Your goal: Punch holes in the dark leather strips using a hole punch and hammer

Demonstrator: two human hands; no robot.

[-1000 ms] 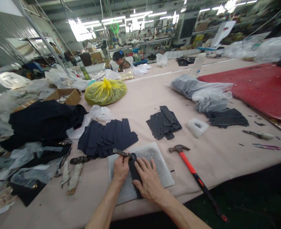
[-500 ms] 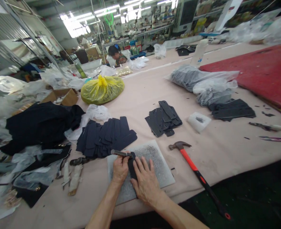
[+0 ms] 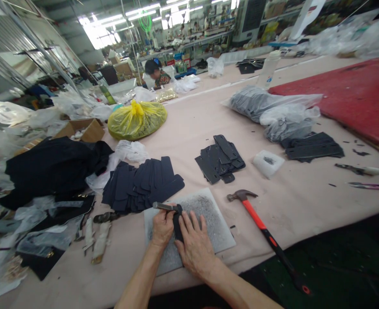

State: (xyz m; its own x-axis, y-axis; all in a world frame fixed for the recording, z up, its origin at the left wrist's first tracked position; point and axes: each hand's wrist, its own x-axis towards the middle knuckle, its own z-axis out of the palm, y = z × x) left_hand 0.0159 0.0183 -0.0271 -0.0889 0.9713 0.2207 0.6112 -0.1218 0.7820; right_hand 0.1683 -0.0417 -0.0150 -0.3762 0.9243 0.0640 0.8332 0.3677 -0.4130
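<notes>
My left hand (image 3: 162, 227) is closed round a metal punch (image 3: 164, 207), tilted nearly flat, its end over the top of a dark strip (image 3: 177, 229). Fingers stretched out, my right hand (image 3: 194, 244) lies flat, pressing the strip's right side and the board. Beneath both is a white board (image 3: 220, 234) with a speckled, worn surface. A claw hammer (image 3: 257, 219) with a red and black handle rests to the right of the board. Behind my left hand lies a fanned pile of dark pieces (image 3: 141, 182); another stack of dark pieces (image 3: 220, 159) lies farther right.
A white block (image 3: 268, 164) and more dark strips (image 3: 314, 148) are at the right, near pens or cutters (image 3: 358, 169). Wrapped tools (image 3: 101, 242) and black cloth (image 3: 57, 167) lie left. A yellow bag (image 3: 138, 122) stands farther back. Beyond the table is a person (image 3: 157, 74).
The outer end of the punch has shifted slightly to the right in my left hand. My right hand stays on the strip. The view has moved a little.
</notes>
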